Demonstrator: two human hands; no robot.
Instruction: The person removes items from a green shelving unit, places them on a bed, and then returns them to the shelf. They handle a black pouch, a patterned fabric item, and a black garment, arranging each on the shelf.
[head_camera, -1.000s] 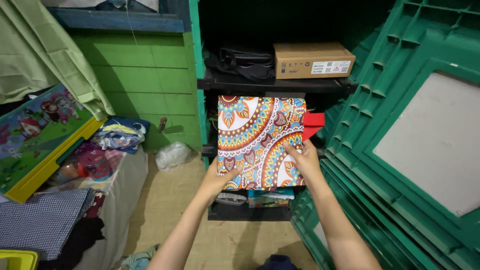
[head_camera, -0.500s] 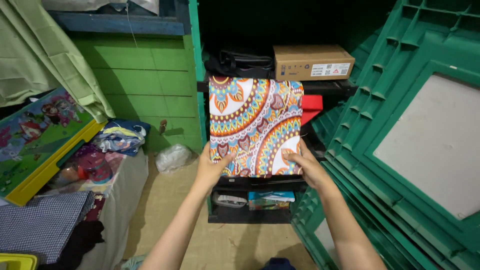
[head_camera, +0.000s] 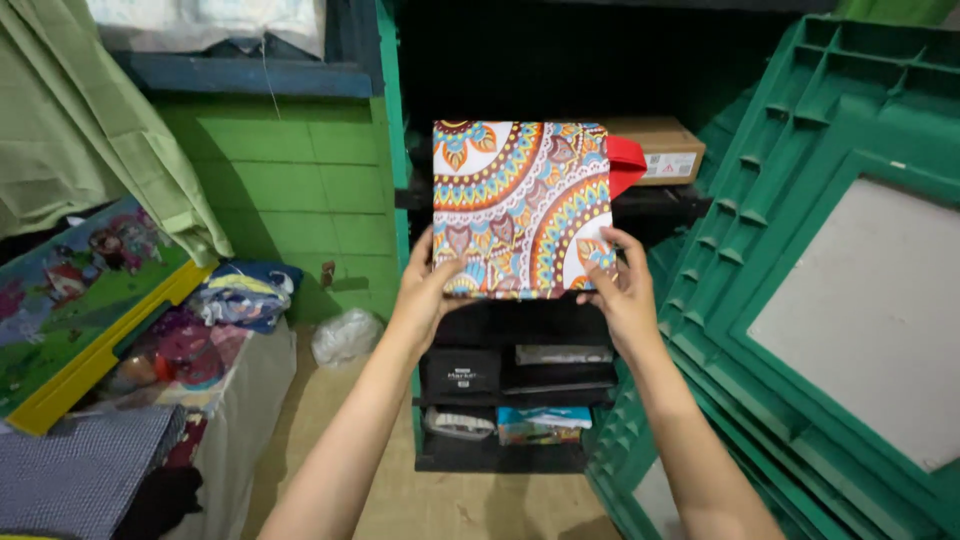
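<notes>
The patterned box (head_camera: 520, 208) fills most of the dark shelf unit's (head_camera: 415, 200) upper opening. A cardboard box (head_camera: 660, 150) sits behind its right edge. The green door (head_camera: 830, 300) crowds the right side; open floor (head_camera: 300, 430) lies left, beside the cloth-covered table (head_camera: 250, 370).

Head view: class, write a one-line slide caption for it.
Left hand and right hand hold a patterned box up before a dark shelf unit.
</notes>
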